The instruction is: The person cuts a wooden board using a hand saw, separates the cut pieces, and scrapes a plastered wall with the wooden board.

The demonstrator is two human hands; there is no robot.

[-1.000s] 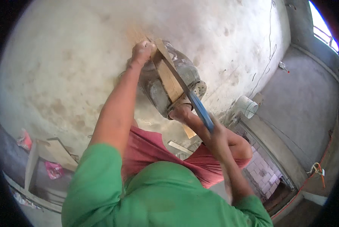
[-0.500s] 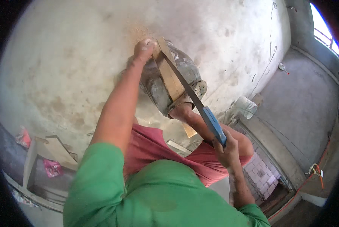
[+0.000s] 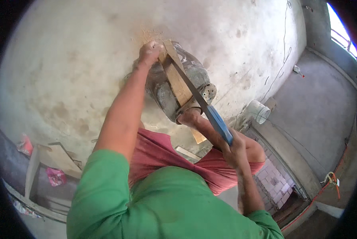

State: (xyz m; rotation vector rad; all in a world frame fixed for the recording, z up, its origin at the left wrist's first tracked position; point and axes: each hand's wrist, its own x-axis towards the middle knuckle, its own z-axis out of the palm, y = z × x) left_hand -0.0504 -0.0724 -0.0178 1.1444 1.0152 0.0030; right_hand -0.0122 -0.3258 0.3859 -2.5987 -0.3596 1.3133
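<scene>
A narrow wooden board [image 3: 176,81] lies lengthwise over a battered grey, rounded object [image 3: 196,73], whose exact kind I cannot make out. At the board's far end my left hand [image 3: 150,51] is closed against its left edge; the fingertips are partly hidden. My right hand [image 3: 235,148] grips the blue handle of a handsaw [image 3: 218,123]. The saw's dark blade slants up and left, crossing the board close to my left hand. My bare foot [image 3: 189,116] rests on the board's near part.
Sawdust [image 3: 148,36] is scattered beyond the board. A white bucket [image 3: 259,111] lies tipped at the right, near a low ledge [image 3: 290,147]. Thin cables trail across that side. At the left are a wooden panel [image 3: 61,159] and a pink packet [image 3: 55,176].
My right hand has pushed the handsaw forward and slightly left, so its handle is nearer the board. My left hand stays at the board's far end, shifting only slightly.
</scene>
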